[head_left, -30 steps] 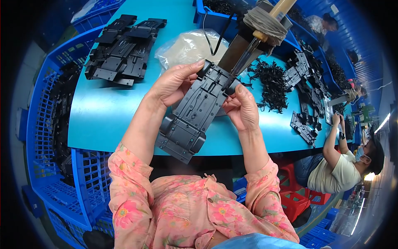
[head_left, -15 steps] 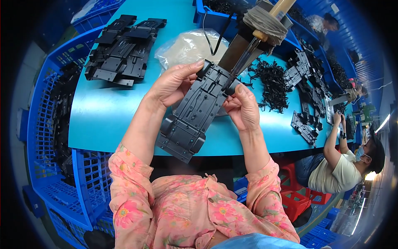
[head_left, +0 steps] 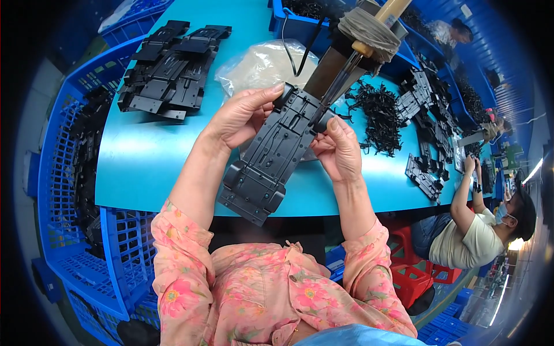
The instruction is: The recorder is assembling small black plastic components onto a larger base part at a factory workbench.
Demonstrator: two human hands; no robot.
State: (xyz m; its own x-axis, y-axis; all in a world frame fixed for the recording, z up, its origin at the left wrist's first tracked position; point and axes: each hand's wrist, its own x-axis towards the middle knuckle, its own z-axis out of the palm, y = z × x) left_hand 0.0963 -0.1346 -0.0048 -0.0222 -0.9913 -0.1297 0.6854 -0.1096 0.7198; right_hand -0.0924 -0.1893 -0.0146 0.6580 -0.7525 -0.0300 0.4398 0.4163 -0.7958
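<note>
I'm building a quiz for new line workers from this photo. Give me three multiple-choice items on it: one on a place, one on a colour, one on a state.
1. Where does the stack of dark plastic parts lie?
A. On the table's far left
B. In the person's lap
C. On the red stool

2. What colour is the table top?
A. White
B. Turquoise blue
C. Yellow

3. How is the long grey chassis held?
A. Lying flat on the table, untouched
B. Gripped by one hand only
C. Lifted above the table by both hands

Answers:
1 A: the stack sits at the far left, near the blue crates.
2 B: the bare surface is turquoise blue.
3 C: the left hand grips its upper end and the right hand its side.
</note>
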